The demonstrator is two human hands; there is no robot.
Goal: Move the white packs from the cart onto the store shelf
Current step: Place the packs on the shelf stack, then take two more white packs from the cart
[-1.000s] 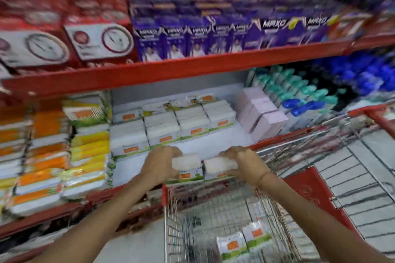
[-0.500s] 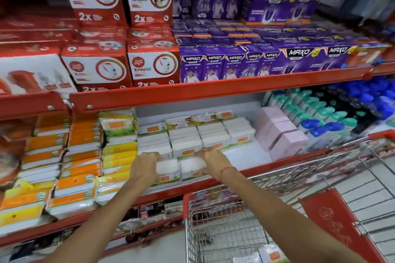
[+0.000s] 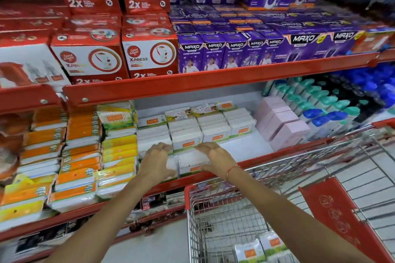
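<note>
hands [image 3: 157,161] on white packs [image 3: 192,162], shelf [image 3: 245,146]

Left pack [image 3: 172,166] behind hand; cart packs [image 3: 259,249] cropped

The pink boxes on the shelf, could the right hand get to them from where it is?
Probably yes: the right hand rests on a white pack, and bare shelf lies between it and the pink boxes.

Red boxes [image 3: 89,57] and purple boxes [image 3: 230,53] above; orange packs [image 3: 81,134] left, pink boxes [image 3: 282,124] right
</note>
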